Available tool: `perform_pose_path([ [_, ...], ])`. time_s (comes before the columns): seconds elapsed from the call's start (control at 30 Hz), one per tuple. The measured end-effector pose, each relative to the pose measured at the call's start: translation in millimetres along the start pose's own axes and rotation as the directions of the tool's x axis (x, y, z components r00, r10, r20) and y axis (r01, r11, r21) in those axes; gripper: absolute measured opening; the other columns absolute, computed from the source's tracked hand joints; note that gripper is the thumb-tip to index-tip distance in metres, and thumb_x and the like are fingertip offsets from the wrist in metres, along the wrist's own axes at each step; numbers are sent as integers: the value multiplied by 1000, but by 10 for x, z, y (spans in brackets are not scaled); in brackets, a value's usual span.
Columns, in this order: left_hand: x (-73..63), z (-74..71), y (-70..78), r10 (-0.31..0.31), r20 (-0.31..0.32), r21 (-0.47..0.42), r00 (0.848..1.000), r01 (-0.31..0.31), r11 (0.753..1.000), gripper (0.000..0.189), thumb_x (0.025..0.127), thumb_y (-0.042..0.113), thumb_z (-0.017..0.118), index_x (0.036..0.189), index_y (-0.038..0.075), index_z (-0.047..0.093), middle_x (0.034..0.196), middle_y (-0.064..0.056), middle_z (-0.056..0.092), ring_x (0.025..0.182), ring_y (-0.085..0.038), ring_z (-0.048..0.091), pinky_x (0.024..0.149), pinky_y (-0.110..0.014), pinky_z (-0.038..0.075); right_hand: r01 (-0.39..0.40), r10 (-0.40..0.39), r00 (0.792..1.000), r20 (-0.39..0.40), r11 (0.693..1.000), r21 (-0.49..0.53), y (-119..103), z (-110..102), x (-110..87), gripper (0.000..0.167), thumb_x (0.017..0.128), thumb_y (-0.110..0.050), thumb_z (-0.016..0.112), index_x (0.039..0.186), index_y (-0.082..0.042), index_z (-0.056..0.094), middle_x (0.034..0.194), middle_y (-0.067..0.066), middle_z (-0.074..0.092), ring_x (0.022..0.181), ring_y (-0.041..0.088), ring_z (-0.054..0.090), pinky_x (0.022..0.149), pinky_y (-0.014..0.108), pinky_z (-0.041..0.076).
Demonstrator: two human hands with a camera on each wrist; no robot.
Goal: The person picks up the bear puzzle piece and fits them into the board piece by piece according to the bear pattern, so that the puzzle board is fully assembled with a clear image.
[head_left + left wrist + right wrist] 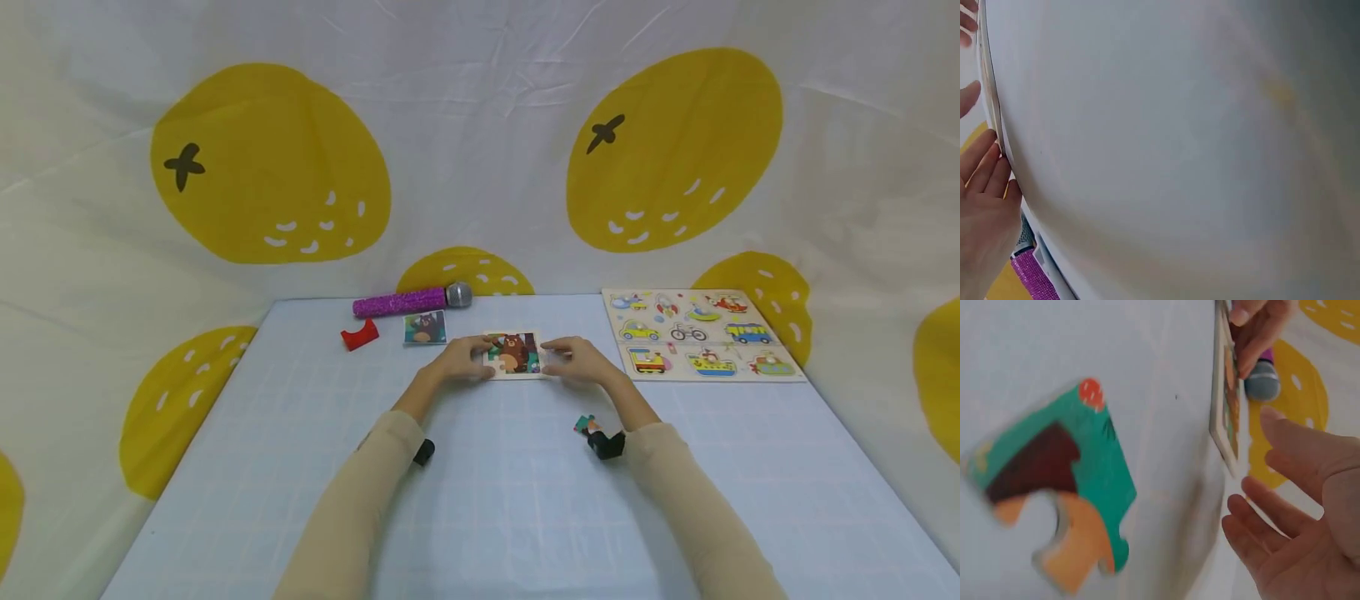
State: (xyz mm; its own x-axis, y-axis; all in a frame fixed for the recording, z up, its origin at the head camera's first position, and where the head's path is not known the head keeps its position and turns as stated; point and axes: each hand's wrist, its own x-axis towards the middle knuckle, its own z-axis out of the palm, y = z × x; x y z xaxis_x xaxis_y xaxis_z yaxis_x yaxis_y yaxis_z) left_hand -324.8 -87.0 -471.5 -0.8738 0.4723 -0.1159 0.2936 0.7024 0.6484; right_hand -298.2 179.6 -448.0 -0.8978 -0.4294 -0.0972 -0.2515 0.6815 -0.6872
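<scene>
A small bear jigsaw (517, 350) in a pale frame lies on the table, with a pale gap at its lower left; it appears edge-on as a thin board (1217, 394) in the right wrist view. My left hand (461, 360) touches its left edge, fingers extended; the left wrist view shows those fingers (985, 169) against the side. Opposite, my right hand (576, 360) is by the right edge, its spread fingers (1272, 503) just apart from the frame. One loose jigsaw piece (1104, 456), teal with brown and orange, lies on the table near my right wrist.
Behind and left are a purple glitter microphone (405, 302), a bear picture card (424, 327) and a red curved block (360, 336). A wooden vehicle peg board (697, 337) lies at the back right. A white cloth with yellow fruit shapes (480, 125) hangs behind the table.
</scene>
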Motion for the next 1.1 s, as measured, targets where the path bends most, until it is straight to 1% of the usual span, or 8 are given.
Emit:
perform_pose_path([
  [0.1, 5, 4, 1, 1, 13, 9, 1000, -1, 1000, 68, 80, 33, 72, 136, 3, 48, 145, -12, 42, 138, -30, 30, 114, -43, 23, -24, 24, 999, 21, 999, -23, 37, -108, -177, 48, 82, -19, 73, 123, 1, 59, 120, 20, 59, 106, 35, 54, 90, 45, 47],
  [0.2, 16, 19, 22, 2, 21, 37, 1000, -3, 999, 76, 76, 37, 75, 138, 4, 45, 147, -13, 39, 138, -30, 29, 114, -43, 23, -80, 85, 994, 69, 995, -62, 105, -149, -356, 45, 78, -20, 77, 117, -3, 63, 107, 13, 60, 92, 26, 52, 79, 36, 47],
  [0.37, 23, 20, 57, -3, 32, 98, 999, 0, 995, 84, 73, 43, 77, 141, 7, 43, 148, -14, 35, 137, -32, 30, 113, -46, 25, -98, 114, 985, 128, 987, -129, 197, -101, -567, 49, 71, -24, 82, 116, -13, 64, 106, 7, 57, 89, 22, 47, 73, 31, 41],
  [0.47, 31, 17, 61, -15, 33, 122, 999, 11, 993, 86, 72, 45, 78, 141, 8, 43, 149, -14, 32, 137, -32, 29, 113, -46, 25, -75, 93, 984, 150, 990, -121, 197, -66, -632, 49, 69, -23, 84, 114, -14, 65, 108, 8, 54, 90, 24, 45, 72, 31, 40],
  [0.57, 37, 19, 59, -18, 34, 139, 999, 13, 990, 89, 70, 45, 80, 141, 7, 42, 151, -15, 29, 139, -32, 26, 113, -46, 24, -54, 73, 983, 167, 992, -116, 186, -45, -659, 40, 69, -19, 84, 105, -13, 67, 102, 7, 54, 88, 23, 45, 72, 32, 40],
  [0.7, 37, 15, 52, 8, 48, 151, 999, -15, 988, 87, 71, 38, 81, 140, 3, 43, 151, -17, 27, 139, -34, 24, 114, -46, 22, -84, 100, 982, 159, 990, -110, 178, -26, -658, 24, 70, -15, 82, 87, -13, 67, 89, 3, 54, 83, 20, 45, 71, 30, 39],
  [0.8, 36, 5, 57, 15, 59, 150, 998, -24, 988, 82, 73, 33, 80, 139, 1, 43, 151, -17, 29, 139, -34, 24, 114, -46, 22, -100, 113, 983, 144, 991, -93, 179, -25, -666, 18, 72, -16, 81, 81, -12, 66, 85, 3, 53, 82, 20, 45, 70, 30, 39],
  [1.1, 40, -15, 74, -17, 75, 137, 997, 6, 991, 79, 76, 32, 78, 141, 4, 42, 152, -14, 28, 140, -33, 24, 114, -46, 22, -34, 46, 984, 174, 997, -71, 225, -20, -700, 39, 67, -19, 85, 102, -13, 70, 99, 2, 58, 90, 21, 47, 81, 36, 43],
])
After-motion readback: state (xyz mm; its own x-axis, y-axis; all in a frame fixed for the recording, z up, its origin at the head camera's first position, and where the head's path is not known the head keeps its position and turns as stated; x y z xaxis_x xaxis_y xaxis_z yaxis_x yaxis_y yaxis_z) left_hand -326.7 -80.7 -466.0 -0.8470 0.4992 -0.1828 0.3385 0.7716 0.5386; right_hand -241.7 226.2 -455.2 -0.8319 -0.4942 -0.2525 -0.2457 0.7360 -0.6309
